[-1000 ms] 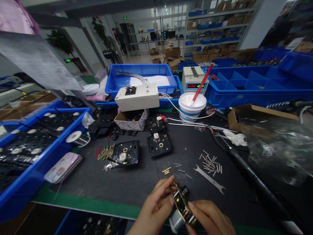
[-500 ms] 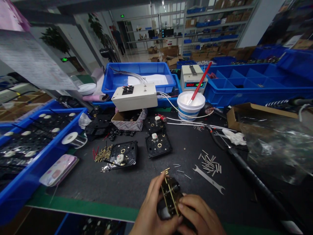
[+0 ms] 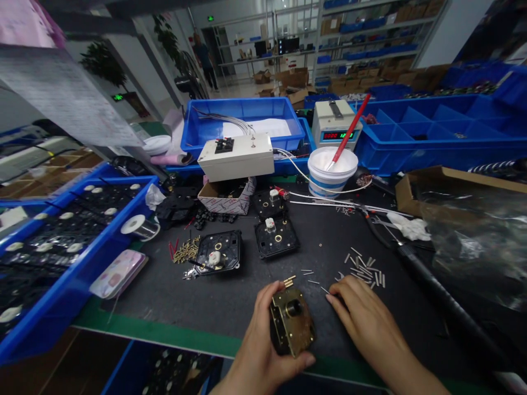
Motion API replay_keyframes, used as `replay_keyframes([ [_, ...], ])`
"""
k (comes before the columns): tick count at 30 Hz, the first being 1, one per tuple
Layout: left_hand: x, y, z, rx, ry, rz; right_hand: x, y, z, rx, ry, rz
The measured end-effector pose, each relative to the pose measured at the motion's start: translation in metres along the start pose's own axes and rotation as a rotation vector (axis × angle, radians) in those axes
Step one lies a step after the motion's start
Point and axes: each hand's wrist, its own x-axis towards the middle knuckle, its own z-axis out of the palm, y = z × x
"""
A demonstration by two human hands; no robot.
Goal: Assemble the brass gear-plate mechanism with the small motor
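My left hand (image 3: 263,340) is wrapped around a boxy brass-plated mechanism (image 3: 302,327) with a black round hub on its face, held near the table's front edge. Close to it, the thumb and fingertips of my right hand (image 3: 362,312) pinch the near end of a thin metal pin (image 3: 324,289) lying on the dark mat. Two more thin pins (image 3: 307,272) lie just beyond. Small brass posts (image 3: 289,281) show past my left fingertips. An open-ended wrench (image 3: 340,276) is mostly hidden under my right hand. Silver pins (image 3: 366,269) lie scattered behind it.
Black housings (image 3: 220,252) with white parts stand mid-mat, beside a heap of brass screws (image 3: 186,250). A solder spool (image 3: 140,227) sits left. Behind are a white tub (image 3: 331,173) with a red-handled brush, a switch box (image 3: 236,159) and blue bins (image 3: 436,148). Plastic wrap (image 3: 473,241) lies right.
My right hand has left the mechanism and moved right to the thin pin. My left hand still holds the mechanism, now turned with its brass face more upward. The view has shifted slightly.
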Motion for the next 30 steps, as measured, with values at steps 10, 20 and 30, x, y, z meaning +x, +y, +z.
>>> replay_keyframes([
  [10,0.006,0.006,0.0,-0.205,-0.08,-0.106,-0.007,-0.003,-0.014,0.183,0.041,0.107],
  [20,0.041,0.058,0.024,0.251,-0.235,0.102,-0.016,0.011,-0.024,0.611,0.256,0.454],
  [30,0.045,0.061,0.008,0.207,-0.196,0.092,-0.026,0.019,-0.019,0.99,0.309,0.712],
])
